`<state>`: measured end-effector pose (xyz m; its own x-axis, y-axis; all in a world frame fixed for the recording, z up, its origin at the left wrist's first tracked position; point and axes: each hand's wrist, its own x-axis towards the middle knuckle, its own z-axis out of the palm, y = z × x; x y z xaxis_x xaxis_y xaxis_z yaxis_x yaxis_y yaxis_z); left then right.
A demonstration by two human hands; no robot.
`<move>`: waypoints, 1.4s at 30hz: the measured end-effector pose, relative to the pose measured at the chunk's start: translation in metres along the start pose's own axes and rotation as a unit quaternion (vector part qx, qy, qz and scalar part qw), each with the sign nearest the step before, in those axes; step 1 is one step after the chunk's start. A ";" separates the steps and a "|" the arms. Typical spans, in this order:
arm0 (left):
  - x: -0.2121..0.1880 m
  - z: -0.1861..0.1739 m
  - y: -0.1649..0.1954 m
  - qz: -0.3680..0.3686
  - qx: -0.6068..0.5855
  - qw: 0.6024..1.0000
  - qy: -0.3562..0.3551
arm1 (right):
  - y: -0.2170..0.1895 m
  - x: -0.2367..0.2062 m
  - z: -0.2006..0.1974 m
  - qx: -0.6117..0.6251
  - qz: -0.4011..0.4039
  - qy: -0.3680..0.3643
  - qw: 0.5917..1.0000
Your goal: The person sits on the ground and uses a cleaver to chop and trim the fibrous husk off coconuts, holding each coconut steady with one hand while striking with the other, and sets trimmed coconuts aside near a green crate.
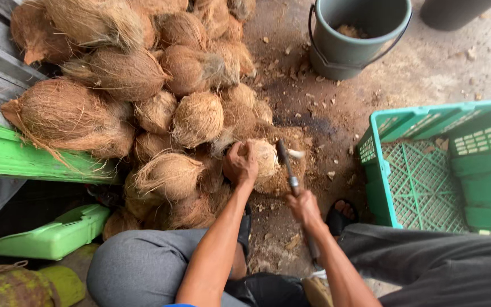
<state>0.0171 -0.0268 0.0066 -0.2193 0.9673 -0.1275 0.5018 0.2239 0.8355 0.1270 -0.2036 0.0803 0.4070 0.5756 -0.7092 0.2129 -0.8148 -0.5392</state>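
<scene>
- I sit low over a dirt floor point(427, 68) strewn with husk chips and fibre, my grey-trousered knees to either side.
- A big heap of husked coconuts point(143, 96) fills the upper left, spilling over a green board point(24, 159) at the left edge.
- A grey bucket point(353, 40) with a wire handle stands at the top, well apart from my hands; something pale lies inside it.
- A green plastic crate point(427, 165) sits to my right, near my sandalled foot point(343, 214).
- A pale green plastic tray point(52, 236) lies at lower left.
- The coconut point(262, 159) I am working on rests at the near edge of the heap, on a pile of torn fibre, its paler stripped side up.
- My left hand point(240, 166) is closed over the coconut's left side, fingers wrapped on it, forearm stretched straight up from my lap.
- My right hand point(304, 207) is clenched round the handle of a long knife point(288, 167).
- The knife's long axis runs away from me, tilted slightly left; its tip is just beside the coconut's right side.
- A white chip point(296, 153) lies by the blade's far end.
</scene>
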 end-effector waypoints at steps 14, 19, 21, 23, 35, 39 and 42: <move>0.022 -0.019 -0.008 -0.014 0.062 0.994 -0.088 | -0.010 -0.016 -0.020 0.102 -0.161 0.031 0.981; 0.023 -0.020 -0.002 0.004 0.109 0.989 -0.102 | -0.016 -0.027 -0.013 0.137 -0.174 0.026 0.975; 0.023 -0.021 0.002 0.023 0.096 0.990 -0.099 | -0.019 -0.028 -0.013 0.132 -0.164 0.009 0.978; 0.022 -0.022 0.005 0.007 0.106 0.987 -0.118 | -0.019 -0.028 -0.016 0.126 -0.131 -0.021 0.983; 0.024 -0.017 0.000 0.006 0.086 0.991 -0.099 | -0.019 -0.030 -0.009 0.192 -0.148 -0.055 0.969; 0.028 -0.014 -0.001 0.018 0.109 0.992 -0.068 | -0.026 -0.035 -0.019 0.336 -0.301 -0.019 0.892; 0.027 -0.014 -0.001 0.036 0.136 0.988 -0.057 | -0.033 -0.039 -0.015 0.358 -0.335 0.032 0.871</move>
<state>-0.0014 -0.0027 0.0099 -0.0871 0.9855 -0.1453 0.7220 0.1630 0.6725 0.1176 -0.2002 0.1328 0.4580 0.8819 -0.1114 -0.1775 -0.0321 -0.9836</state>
